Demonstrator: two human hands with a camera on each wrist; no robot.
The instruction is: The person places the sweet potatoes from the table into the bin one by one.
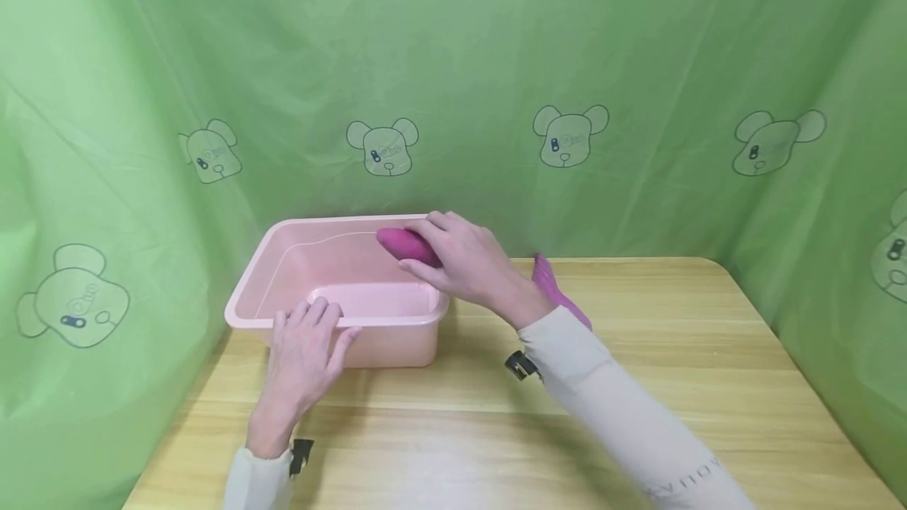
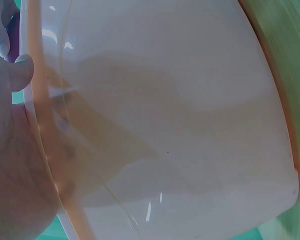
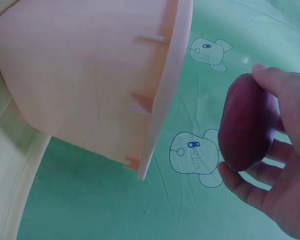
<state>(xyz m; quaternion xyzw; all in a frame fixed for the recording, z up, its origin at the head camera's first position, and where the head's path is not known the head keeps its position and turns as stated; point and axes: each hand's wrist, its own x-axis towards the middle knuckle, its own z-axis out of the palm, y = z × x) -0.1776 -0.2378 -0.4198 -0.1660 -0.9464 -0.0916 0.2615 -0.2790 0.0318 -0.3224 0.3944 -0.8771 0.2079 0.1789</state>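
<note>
While the left hand (image 1: 305, 352) grips the near rim of a pink basin (image 1: 393, 345), the right hand (image 1: 468, 258) grasps a purple oblong object (image 1: 406, 245) above rim level near the basin's right end. Past the right forearm (image 1: 631, 415), we note a longer purple item (image 1: 557, 293) on the wooden table (image 1: 680, 368).

Green bear-printed sheeting (image 1: 468, 38) hangs behind a wood-grain table (image 1: 694, 384).

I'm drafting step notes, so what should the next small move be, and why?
Probably lower the purple oblong object into the pink basin: the right hand holds it above rim height, and the left hand grips the near rim.
</note>
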